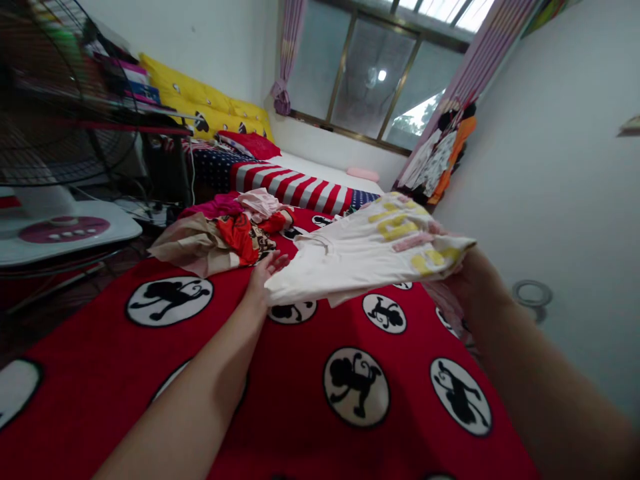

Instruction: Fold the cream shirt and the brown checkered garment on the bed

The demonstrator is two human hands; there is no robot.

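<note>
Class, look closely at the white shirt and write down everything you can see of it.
The white shirt looks like thin, soft cloth, with a rounded neckline toward its left end and large yellow and pink printing toward its right; the print is too blurred to read. It is stretched sideways, loosely creased, above the red blanket. The right hand grips its right end; the left hand is at its left edge, grip unclear.

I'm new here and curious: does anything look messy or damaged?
The pink, beige and red cloth heap lies crumpled on the red monkey-print blanket, so it looks untidy. The white, yellow-printed fabric shirt shows no obvious damage.
</note>
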